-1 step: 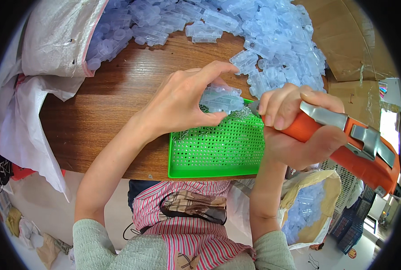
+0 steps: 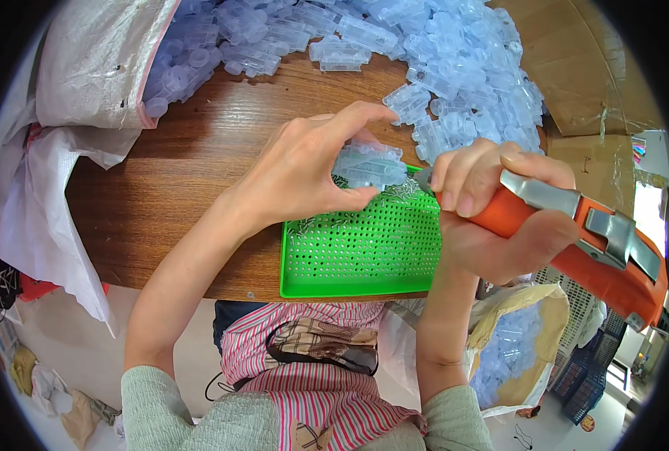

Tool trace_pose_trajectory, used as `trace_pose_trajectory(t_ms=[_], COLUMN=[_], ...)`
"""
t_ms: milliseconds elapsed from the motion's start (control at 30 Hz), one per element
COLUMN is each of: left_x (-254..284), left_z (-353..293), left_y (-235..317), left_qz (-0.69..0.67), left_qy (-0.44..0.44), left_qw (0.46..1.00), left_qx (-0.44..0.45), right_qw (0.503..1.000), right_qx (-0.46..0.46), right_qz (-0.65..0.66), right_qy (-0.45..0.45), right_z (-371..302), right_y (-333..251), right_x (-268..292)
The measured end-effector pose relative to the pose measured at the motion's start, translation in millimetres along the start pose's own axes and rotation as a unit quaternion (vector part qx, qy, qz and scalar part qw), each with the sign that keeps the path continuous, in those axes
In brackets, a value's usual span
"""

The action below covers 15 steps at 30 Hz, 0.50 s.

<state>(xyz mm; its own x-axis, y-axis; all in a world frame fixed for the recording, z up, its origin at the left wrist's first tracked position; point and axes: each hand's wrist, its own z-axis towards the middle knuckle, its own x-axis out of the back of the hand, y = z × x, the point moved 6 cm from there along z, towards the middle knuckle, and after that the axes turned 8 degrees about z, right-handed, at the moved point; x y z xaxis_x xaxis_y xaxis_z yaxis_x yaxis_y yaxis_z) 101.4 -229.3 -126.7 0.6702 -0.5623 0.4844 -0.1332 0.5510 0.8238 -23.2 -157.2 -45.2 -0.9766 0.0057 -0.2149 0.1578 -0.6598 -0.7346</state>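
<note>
Part (image 2: 370,165), clear plastic, sits at 3 o'clock from the nearer left hand (image 2: 301,161), above the 12 o'clock side of the tray (image 2: 357,288), long axis roughly 9-to-3. Left thumb and a finger grip it, index apart. Right hand (image 2: 485,249) wraps the driver (image 2: 609,282), its tip at the part's 3 o'clock end; contact unclear.

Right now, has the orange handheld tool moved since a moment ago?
No. The orange handheld tool shows no visible shift in any direction against the green perforated tray.
</note>
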Motion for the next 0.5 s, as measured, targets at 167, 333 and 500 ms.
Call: trace_pose_trajectory(t_ms=[167, 333, 500], left_x=[-0.9, -0.3, -1.5], left_z=[-0.2, 0.8, 1.4], left_y=[2.2, 1.0, 0.8], left_qz=[-0.015, -0.003, 0.006], left_qy=[0.002, 0.004, 0.011], left_qw=[1.0, 1.0, 1.0], left_qx=[-0.005, -0.011, -0.014], right_qw=[0.999, 0.996, 0.996], right_qx=[-0.028, -0.039, -0.043], right_qz=[-0.011, -0.075, -0.036], right_qy=[-0.025, -0.001, 0.072], right_z=[-2.3, -5.8, -4.4], right_y=[7.3, 6.3, -1.2], right_x=[-0.1, -2.2, 0.5])
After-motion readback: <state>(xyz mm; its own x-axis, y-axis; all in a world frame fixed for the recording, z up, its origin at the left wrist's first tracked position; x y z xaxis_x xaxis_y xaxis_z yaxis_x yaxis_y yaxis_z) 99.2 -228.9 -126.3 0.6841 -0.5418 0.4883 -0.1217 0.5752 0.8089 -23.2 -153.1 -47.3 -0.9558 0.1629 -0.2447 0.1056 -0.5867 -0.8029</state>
